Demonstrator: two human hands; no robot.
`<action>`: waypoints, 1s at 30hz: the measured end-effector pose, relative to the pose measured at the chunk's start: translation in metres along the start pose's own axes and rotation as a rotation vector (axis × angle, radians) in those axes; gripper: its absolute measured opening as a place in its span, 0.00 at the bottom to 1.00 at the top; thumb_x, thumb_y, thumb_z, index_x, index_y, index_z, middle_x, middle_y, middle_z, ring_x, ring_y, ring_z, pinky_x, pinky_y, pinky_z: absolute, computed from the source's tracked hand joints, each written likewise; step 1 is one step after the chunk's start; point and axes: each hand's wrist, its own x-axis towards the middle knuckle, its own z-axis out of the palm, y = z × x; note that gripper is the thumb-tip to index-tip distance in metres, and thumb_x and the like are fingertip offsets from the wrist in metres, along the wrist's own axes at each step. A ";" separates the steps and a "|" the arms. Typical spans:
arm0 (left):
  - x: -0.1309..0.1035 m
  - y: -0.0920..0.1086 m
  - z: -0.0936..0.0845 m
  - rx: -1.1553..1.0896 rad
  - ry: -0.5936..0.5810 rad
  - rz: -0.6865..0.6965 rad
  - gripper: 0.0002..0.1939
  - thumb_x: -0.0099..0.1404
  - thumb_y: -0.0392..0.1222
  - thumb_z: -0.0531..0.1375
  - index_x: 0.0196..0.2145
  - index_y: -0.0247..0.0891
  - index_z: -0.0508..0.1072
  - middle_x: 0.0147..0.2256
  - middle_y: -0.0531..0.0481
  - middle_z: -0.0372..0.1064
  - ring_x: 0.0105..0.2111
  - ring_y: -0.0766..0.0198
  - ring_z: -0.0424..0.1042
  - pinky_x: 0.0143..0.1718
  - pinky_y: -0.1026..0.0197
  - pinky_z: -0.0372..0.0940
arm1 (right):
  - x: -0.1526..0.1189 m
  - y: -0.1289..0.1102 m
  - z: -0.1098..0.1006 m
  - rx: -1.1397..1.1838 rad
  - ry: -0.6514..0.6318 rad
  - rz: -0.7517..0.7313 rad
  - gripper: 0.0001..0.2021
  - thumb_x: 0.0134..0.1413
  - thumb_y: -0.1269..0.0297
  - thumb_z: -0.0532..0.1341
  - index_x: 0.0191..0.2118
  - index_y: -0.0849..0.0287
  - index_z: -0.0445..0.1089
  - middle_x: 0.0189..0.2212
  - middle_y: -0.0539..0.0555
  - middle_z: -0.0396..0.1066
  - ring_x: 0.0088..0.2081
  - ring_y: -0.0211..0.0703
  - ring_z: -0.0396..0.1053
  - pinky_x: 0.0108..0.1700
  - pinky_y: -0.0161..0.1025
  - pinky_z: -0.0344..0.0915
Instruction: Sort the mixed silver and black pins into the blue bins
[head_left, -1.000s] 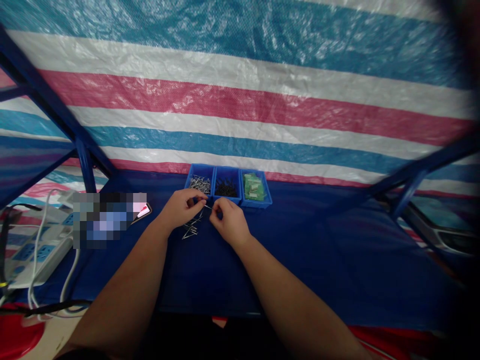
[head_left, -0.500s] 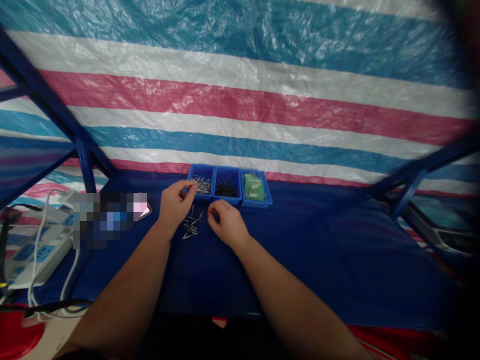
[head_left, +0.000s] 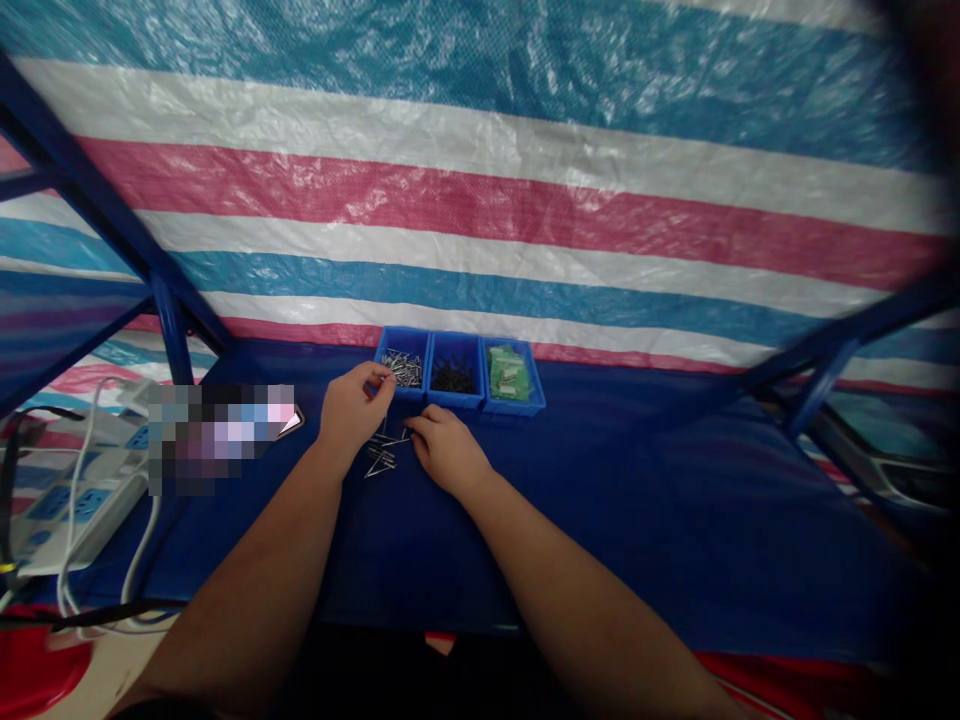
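Note:
My left hand (head_left: 354,410) is closed in a pinch by the front of the left blue bin (head_left: 403,393); what lies between its fingertips is too small to make out. In that bin are many thin silver metal pins (head_left: 405,370), like nails or screws. Several more silver pins (head_left: 380,460) lie loose on the blue table, between and below my hands. My right hand (head_left: 451,450) rests low over the table, thumb and forefinger together at the end of one loose pin (head_left: 403,436). Whether they grip it is hard to see.
Beside the left bin stand a middle bin with dark pins (head_left: 452,376) and a right bin with green-and-white packets (head_left: 508,373). At left are a blurred-out phone (head_left: 291,424), power strips (head_left: 94,520) and cables. A striped tarp (head_left: 480,190) hangs behind the blue table (head_left: 637,500).
My right hand has shifted slightly, its curled fingers reaching out and down to the upper end of the loose pins. My left hand has hardly moved.

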 end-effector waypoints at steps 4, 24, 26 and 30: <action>0.000 -0.001 0.002 -0.017 -0.044 0.002 0.09 0.65 0.46 0.61 0.36 0.40 0.78 0.26 0.53 0.73 0.23 0.65 0.69 0.29 0.62 0.62 | 0.001 0.000 -0.003 -0.009 -0.017 0.017 0.09 0.65 0.69 0.59 0.45 0.58 0.76 0.40 0.56 0.70 0.43 0.44 0.69 0.48 0.39 0.66; -0.003 0.006 -0.005 -0.263 -0.459 0.282 0.07 0.64 0.37 0.60 0.38 0.37 0.78 0.29 0.51 0.71 0.26 0.67 0.68 0.28 0.64 0.63 | -0.004 0.006 -0.006 0.268 0.289 -0.005 0.08 0.68 0.69 0.49 0.42 0.58 0.65 0.40 0.58 0.69 0.42 0.47 0.68 0.48 0.42 0.66; -0.003 0.006 -0.005 -0.278 -0.473 0.276 0.07 0.63 0.37 0.60 0.37 0.37 0.78 0.29 0.51 0.72 0.26 0.66 0.69 0.29 0.64 0.65 | -0.004 0.006 -0.006 0.284 0.306 0.012 0.08 0.68 0.68 0.49 0.42 0.58 0.65 0.40 0.59 0.70 0.43 0.47 0.69 0.49 0.43 0.66; -0.003 0.006 -0.003 -0.274 -0.387 0.265 0.07 0.65 0.40 0.60 0.38 0.38 0.78 0.33 0.48 0.76 0.30 0.63 0.73 0.33 0.62 0.68 | -0.006 0.006 -0.005 0.325 0.334 0.049 0.09 0.68 0.66 0.52 0.49 0.60 0.65 0.41 0.59 0.71 0.43 0.47 0.70 0.49 0.43 0.68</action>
